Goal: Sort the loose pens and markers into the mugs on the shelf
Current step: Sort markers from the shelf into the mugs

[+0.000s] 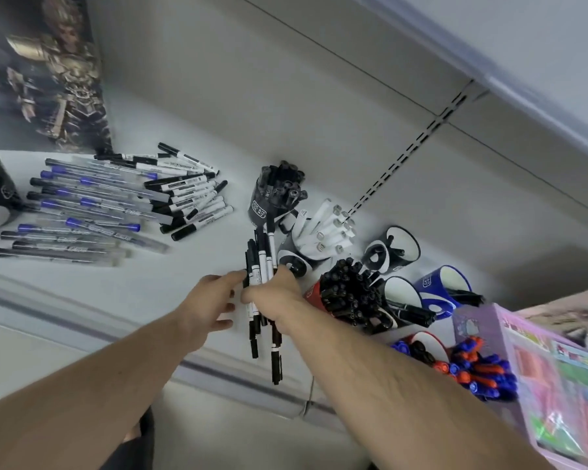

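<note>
From the head camera, the right hand (279,293) grips a bundle of black-and-white markers (262,266) above the white shelf (150,293). The left hand (207,300) has its fingers spread, the fingertips touching the bundle's side. Loose pens and markers (116,201) lie heaped at the left. Mugs (350,296) stuffed with markers stand just right of the hands.

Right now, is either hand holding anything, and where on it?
The right hand grips a bundle of black markers around its middle; the left hand touches the bundle's side with straight fingers.
</note>
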{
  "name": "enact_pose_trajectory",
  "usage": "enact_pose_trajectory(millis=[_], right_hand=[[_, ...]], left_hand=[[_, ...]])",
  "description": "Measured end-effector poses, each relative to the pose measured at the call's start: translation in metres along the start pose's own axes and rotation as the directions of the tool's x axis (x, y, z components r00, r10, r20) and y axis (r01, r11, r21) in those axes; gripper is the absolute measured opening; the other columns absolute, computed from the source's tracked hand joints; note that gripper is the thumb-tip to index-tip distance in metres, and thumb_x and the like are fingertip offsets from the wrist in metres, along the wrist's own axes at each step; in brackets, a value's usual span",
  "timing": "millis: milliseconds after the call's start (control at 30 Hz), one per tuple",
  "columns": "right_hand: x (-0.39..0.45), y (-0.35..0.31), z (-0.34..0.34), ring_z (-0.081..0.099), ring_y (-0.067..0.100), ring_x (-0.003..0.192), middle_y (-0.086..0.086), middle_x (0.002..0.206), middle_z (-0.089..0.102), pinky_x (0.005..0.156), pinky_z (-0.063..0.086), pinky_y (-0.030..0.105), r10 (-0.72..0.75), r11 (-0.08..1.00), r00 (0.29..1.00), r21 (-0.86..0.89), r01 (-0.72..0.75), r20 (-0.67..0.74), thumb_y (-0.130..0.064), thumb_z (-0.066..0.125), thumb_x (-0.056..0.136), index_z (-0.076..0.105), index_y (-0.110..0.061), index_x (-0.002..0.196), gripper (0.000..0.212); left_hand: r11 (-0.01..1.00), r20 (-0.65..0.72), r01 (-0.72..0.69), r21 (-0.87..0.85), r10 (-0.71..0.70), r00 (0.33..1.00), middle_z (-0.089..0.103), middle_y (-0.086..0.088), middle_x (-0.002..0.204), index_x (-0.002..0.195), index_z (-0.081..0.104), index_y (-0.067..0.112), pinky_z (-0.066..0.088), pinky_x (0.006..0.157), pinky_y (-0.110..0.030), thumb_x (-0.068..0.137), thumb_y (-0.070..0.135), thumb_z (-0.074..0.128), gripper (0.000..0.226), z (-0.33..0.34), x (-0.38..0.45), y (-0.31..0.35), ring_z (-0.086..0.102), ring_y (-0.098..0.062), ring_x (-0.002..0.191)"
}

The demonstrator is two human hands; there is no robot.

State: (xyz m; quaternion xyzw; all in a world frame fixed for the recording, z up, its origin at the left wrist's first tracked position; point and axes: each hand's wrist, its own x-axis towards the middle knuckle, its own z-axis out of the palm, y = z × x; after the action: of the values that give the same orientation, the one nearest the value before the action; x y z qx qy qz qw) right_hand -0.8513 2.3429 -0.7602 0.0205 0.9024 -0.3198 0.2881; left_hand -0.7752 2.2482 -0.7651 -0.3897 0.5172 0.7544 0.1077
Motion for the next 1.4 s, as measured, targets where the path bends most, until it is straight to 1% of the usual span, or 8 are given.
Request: enact_pose_trajectory(millis=[133, 300, 633, 767, 867, 967, 1167, 1400], right_hand=[[-0.021, -0.004, -0.009, 0.067, 0.012, 0.081, -0.006, 0.089, 0.068, 0.068, 0.057, 0.030, -0.187, 0.982, 0.982, 0.011, 0.188, -0.039, -0.026, 0.073, 0.064, 0.052, -0.025, 0.106, 0.047], [-0.032, -0.009, -0.013, 0.065, 0.023, 0.091, 0.001, 0.098, 0.066, 0.068, 0.045, 0.030, -0.441, 0.873, 0.891, -0.278, 0.400, -0.103, -0.027, 0.061, 0.085, 0.042, -0.016, 0.116, 0.038], [-0.015, 0.013, 0.001, 0.059, 0.026, 0.106, 0.004, 0.114, 0.063, 0.085, 0.050, 0.039, -0.611, 0.722, 0.791, -0.433, 0.540, -0.032, -0.034, 0.067, 0.076, 0.029, -0.020, 0.143, 0.078], [-0.007, 0.031, 0.006, 0.060, 0.021, 0.108, -0.002, 0.119, 0.063, 0.085, 0.053, 0.037, -0.555, 0.748, 0.831, -0.414, 0.519, 0.040, -0.035, 0.068, 0.073, 0.008, -0.035, 0.149, 0.097], [0.009, 0.034, 0.011, 0.065, 0.022, 0.097, -0.002, 0.105, 0.066, 0.079, 0.053, 0.035, -0.464, 0.783, 0.883, -0.437, 0.444, 0.066, -0.040, 0.068, 0.078, 0.052, -0.027, 0.122, 0.049], [0.021, 0.035, 0.013, 0.064, 0.020, 0.085, -0.004, 0.093, 0.068, 0.073, 0.052, 0.032, -0.405, 0.792, 0.910, -0.464, 0.397, 0.088, -0.043, 0.062, 0.084, 0.059, -0.023, 0.088, 0.020], [0.032, 0.037, 0.013, 0.061, 0.020, 0.094, 0.000, 0.103, 0.065, 0.079, 0.051, 0.029, -0.343, 0.841, 0.939, -0.435, 0.322, 0.034, -0.027, 0.056, 0.091, 0.064, -0.021, 0.094, 0.011], [0.024, 0.018, 0.003, 0.054, 0.019, 0.096, 0.002, 0.125, 0.049, 0.077, 0.044, 0.024, -0.297, 0.904, 0.955, -0.330, 0.272, -0.026, -0.018, 0.059, 0.086, 0.057, -0.016, 0.118, 0.032]], left_hand=[[0.986, 0.154, -0.100, -0.135, 0.121, 0.981, 0.073, -0.002, 0.105, 0.117, 0.064, 0.019, 0.053, 0.087, -0.042, 0.075, 0.057, 0.067, 0.057, 0.019, -0.004, 0.019, 0.069, -0.021, 0.097], [0.930, -0.056, -0.242, -0.278, 0.236, 0.970, 0.071, 0.001, 0.068, 0.092, 0.064, 0.012, 0.053, 0.063, -0.025, 0.080, 0.028, 0.077, 0.023, 0.043, -0.009, 0.033, 0.069, -0.014, 0.066], [0.890, -0.086, -0.242, -0.386, 0.226, 0.970, 0.069, -0.008, 0.082, 0.095, 0.069, 0.005, 0.054, 0.065, -0.030, 0.078, 0.002, 0.070, 0.018, 0.021, -0.002, 0.034, 0.068, -0.023, 0.075], [0.901, -0.103, -0.291, -0.323, 0.272, 0.957, 0.067, -0.009, 0.078, 0.091, 0.068, 0.003, 0.054, 0.069, -0.033, 0.077, -0.007, 0.067, 0.017, 0.008, 0.004, 0.041, 0.066, -0.024, 0.075], [0.903, -0.156, -0.325, -0.283, 0.291, 0.944, 0.062, -0.014, 0.077, 0.084, 0.065, 0.004, 0.051, 0.070, -0.037, 0.075, -0.010, 0.068, 0.016, -0.001, 0.008, 0.043, 0.063, -0.027, 0.074], [0.893, -0.225, -0.362, -0.266, 0.308, 0.924, 0.061, -0.010, 0.071, 0.076, 0.062, 0.008, 0.050, 0.060, -0.030, 0.075, -0.011, 0.067, 0.020, -0.011, 0.011, 0.048, 0.060, -0.026, 0.067], [0.884, -0.346, -0.459, -0.087, 0.406, 0.846, 0.060, -0.005, 0.067, 0.078, 0.059, 0.010, 0.039, 0.041, -0.019, 0.075, -0.008, 0.070, 0.021, -0.032, 0.011, 0.054, 0.056, -0.021, 0.056], [0.860, -0.249, -0.497, 0.113, 0.509, 0.824, 0.059, -0.028, 0.072, 0.089, 0.052, -0.006, 0.042, 0.040, -0.028, 0.072, 0.002, 0.070, 0.026, -0.027, -0.002, 0.050, 0.054, -0.030, 0.051]])
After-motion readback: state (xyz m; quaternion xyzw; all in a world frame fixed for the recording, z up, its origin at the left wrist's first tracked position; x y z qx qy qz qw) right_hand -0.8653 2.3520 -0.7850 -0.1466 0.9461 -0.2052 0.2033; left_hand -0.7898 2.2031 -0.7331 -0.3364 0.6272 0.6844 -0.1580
